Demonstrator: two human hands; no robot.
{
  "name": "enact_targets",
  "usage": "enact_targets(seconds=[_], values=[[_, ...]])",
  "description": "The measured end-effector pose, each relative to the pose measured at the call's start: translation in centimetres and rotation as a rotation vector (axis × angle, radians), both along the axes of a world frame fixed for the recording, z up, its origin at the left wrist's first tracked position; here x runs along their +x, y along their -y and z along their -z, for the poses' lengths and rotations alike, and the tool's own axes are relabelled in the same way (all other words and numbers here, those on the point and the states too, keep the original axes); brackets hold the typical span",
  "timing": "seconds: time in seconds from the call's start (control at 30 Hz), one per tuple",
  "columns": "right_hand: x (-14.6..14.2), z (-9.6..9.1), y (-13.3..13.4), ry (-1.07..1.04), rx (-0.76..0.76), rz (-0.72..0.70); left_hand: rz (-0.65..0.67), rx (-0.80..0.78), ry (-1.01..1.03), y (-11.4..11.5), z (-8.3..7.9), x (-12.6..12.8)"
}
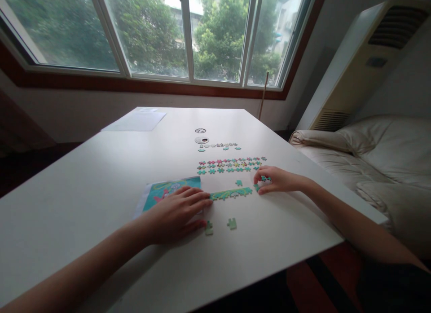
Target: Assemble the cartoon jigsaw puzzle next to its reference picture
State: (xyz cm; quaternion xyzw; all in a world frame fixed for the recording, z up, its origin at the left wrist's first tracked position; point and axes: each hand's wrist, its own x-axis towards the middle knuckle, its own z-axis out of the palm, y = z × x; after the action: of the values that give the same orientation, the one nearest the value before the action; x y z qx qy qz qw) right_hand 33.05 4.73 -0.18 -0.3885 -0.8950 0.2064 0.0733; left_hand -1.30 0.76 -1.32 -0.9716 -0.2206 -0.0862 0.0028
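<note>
My left hand (183,209) lies flat, fingers stretched out, over a picture sheet (156,192) with a pink figure on teal. Its fingertips touch the left end of a joined strip of puzzle pieces (232,194). By its thumb lies a green puzzle piece (209,227), and a second green piece (232,223) is to the right. At the strip's right end my right hand (269,179) pinches a teal puzzle piece (256,187) between thumb and finger. More loose pieces (266,178) show within the curve of that hand. A single teal piece (239,182) sits just above the strip.
Rows of loose puzzle pieces (230,165) lie beyond the strip, with a further row of pieces (218,145) behind. Two round items (202,140) and white papers (134,121) are farther back on the white table (84,178). A sofa (390,147) stands to the right.
</note>
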Motion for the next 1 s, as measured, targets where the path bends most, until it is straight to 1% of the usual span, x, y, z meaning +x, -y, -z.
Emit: enact_targets(seconds=[0.13,0.3,0.7,1.0], values=[[-0.6,0.1,0.4,-0.013,0.008,-0.022,0.003,-0.005,0.005,0.0,0.1,0.0],[-1.0,0.2,0.7,-0.014,0.057,-0.004,-0.005,-0.004,0.001,0.1,-0.1,0.0],[-1.2,0.0,0.9,-0.05,0.056,-0.031,-0.004,-0.006,-0.007,0.0,0.0,0.0],[-1.3,0.3,0.8,-0.069,0.107,-0.043,0.002,0.008,0.003,0.1,-0.1,0.0]])
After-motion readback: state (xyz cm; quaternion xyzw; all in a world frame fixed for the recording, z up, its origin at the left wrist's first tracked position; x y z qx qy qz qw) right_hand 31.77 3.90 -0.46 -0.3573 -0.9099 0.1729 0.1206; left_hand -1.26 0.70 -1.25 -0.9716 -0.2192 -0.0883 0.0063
